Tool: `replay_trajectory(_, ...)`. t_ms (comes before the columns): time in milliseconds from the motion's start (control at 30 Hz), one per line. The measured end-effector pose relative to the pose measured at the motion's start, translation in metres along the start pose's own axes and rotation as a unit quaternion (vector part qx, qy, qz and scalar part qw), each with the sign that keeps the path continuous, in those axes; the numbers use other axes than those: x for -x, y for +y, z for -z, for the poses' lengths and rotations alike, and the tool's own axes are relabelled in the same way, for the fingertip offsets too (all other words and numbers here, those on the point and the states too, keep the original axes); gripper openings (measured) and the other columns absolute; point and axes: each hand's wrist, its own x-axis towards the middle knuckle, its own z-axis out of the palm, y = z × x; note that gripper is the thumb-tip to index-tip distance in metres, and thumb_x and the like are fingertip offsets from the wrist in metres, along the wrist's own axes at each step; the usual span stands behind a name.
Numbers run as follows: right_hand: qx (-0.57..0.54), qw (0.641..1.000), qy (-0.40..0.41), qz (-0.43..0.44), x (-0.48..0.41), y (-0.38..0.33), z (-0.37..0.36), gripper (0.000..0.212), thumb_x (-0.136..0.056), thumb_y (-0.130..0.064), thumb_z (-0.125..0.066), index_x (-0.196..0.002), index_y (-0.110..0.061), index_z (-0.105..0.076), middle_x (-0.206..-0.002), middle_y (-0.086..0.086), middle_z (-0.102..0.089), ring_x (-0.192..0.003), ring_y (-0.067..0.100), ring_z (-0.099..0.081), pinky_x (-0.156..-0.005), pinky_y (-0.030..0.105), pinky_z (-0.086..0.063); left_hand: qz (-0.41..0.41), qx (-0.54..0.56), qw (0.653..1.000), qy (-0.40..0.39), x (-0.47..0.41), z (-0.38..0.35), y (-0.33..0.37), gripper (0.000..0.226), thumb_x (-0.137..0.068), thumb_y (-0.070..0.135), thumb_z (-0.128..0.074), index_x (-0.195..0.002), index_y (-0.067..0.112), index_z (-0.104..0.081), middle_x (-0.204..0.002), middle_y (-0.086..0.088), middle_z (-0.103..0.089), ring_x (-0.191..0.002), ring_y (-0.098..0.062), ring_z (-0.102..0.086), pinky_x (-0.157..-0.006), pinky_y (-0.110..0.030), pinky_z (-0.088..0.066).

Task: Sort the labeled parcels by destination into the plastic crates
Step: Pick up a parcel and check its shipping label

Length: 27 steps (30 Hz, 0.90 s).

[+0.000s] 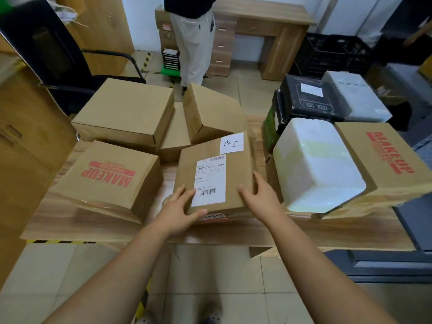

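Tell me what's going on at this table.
A person is sorting parcels. Their left grip holds the near-left corner of a brown cardboard parcel bearing a shipping label and a handwritten sticker; the right grip holds its right side. It is mid-table among other boxes, not yet in the black plastic crates at the back right.

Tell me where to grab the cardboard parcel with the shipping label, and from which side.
Take the labeled parcel by its near corners, coming from the near edge: it lies label-up with both sides free, while other boxes crowd its far end. The left hand and right hand hold it there.
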Motion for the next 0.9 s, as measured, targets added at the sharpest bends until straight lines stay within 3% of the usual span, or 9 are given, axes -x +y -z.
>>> replay_trajectory(100,-0.033,0.999,-0.022,-0.006,-0.001,0.015,-0.015,0.057,-0.097,-0.029,-0.054,-0.151,-0.020,-0.037,-0.143,0.004,-0.054,-0.131,0.026,-0.050,-0.105,0.033,-0.038,-0.004,-0.054,0.998,0.029,0.006,0.003,-0.005,0.085,-0.081,0.062,-0.067,-0.153,0.031,-0.031,-0.164,0.004,-0.012,-0.148,-0.023,-0.010,-0.119,-0.036,-0.014)
replay_trajectory(333,-0.015,1.000,-0.026,0.005,-0.010,0.034,-0.064,0.045,-0.101,-0.018,-0.046,-0.144,-0.007,-0.039,-0.135,0.017,-0.056,-0.125,0.032,-0.052,-0.100,0.031,-0.039,0.040,-0.127,0.990,0.055,0.007,0.012,-0.026,0.089,-0.079,0.061,-0.069,-0.153,0.028,-0.030,-0.164,0.004,-0.010,-0.147,-0.023,-0.011,-0.119,-0.040,-0.018)
replay_trajectory(467,-0.023,0.998,-0.062,0.010,-0.018,0.041,-0.066,0.054,-0.101,-0.026,-0.052,-0.150,-0.014,-0.033,-0.142,0.011,-0.052,-0.131,0.028,-0.049,-0.103,0.028,-0.035,0.043,-0.122,0.990,0.061,0.004,0.017,-0.029,0.093,-0.079,0.057,-0.073,-0.154,0.028,-0.027,-0.164,0.006,-0.007,-0.147,-0.020,-0.015,-0.117,-0.039,-0.023)
replay_trajectory(600,-0.012,0.996,-0.088,0.004,-0.027,0.056,-0.048,0.081,-0.084,-0.057,-0.069,-0.149,-0.019,-0.039,-0.144,-0.001,-0.051,-0.132,0.018,-0.049,-0.108,0.034,-0.040,0.065,-0.033,0.995,0.072,0.005,0.020,-0.038,0.119,-0.070,0.053,-0.082,-0.158,0.020,-0.009,-0.164,0.004,-0.007,-0.148,-0.017,-0.016,-0.121,-0.037,-0.020)
replay_trajectory(700,-0.023,0.988,-0.152,0.021,-0.023,0.061,-0.042,0.089,-0.075,-0.050,-0.082,-0.148,-0.026,-0.037,-0.139,-0.011,-0.052,-0.126,0.008,-0.050,-0.101,0.026,-0.040,0.095,0.034,0.994,0.045,0.006,0.022,-0.043,0.130,-0.066,0.048,-0.087,-0.158,0.017,0.000,-0.163,0.000,-0.015,-0.147,-0.016,-0.022,-0.119,-0.035,-0.023)
replay_trajectory(800,-0.053,0.983,-0.172,0.042,-0.020,0.060,-0.048,0.098,-0.067,-0.036,-0.091,-0.148,-0.030,-0.035,-0.138,-0.012,-0.053,-0.125,0.007,-0.052,-0.103,0.025,-0.041,0.077,0.060,0.994,0.041,0.007,0.024,-0.038,0.121,-0.066,0.036,-0.090,-0.157,0.016,-0.012,-0.157,0.000,-0.032,-0.138,-0.015,-0.036,-0.109,-0.027,-0.032)
replay_trajectory(900,-0.080,0.985,-0.148,0.045,-0.013,0.059,-0.052,0.102,-0.058,-0.045,-0.091,-0.145,-0.033,-0.039,-0.137,-0.015,-0.055,-0.124,0.005,-0.053,-0.108,0.034,-0.044,0.061,0.099,0.992,0.056,0.011,0.026,-0.034,0.106,-0.067,0.021,-0.090,-0.153,0.018,-0.027,-0.145,0.001,-0.047,-0.113,-0.005,-0.041,-0.092,-0.020,-0.032)
